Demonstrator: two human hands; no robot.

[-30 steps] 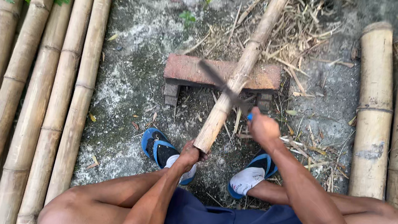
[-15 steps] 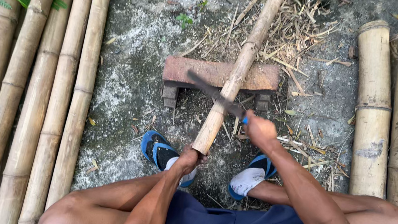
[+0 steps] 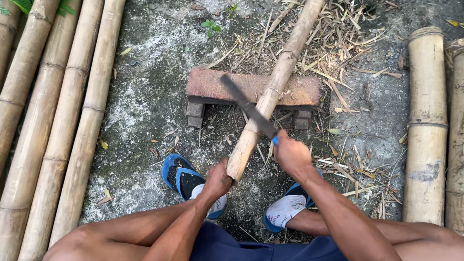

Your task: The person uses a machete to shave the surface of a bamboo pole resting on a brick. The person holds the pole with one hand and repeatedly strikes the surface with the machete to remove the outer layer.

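Concrete ground (image 3: 150,79) bears brick block (image 3: 214,84), flanked by bamboo poles (image 3: 47,102).

We squat with both arms reaching forward, each hand closed in a grip.

Our left hand (image 3: 217,179) sits low and near the middle, fingers curled shut around what it holds, the forearm running back from it between our knees. Our right hand (image 3: 291,154) is a little higher and farther forward, clenched in a fist with the knuckles turned up and the wrist bent slightly inward. The right arm stretches out almost straight from the shoulder, crossing above the right thigh. Our knees are bent and spread wide, and both feet are planted just beside the hands, one under each.
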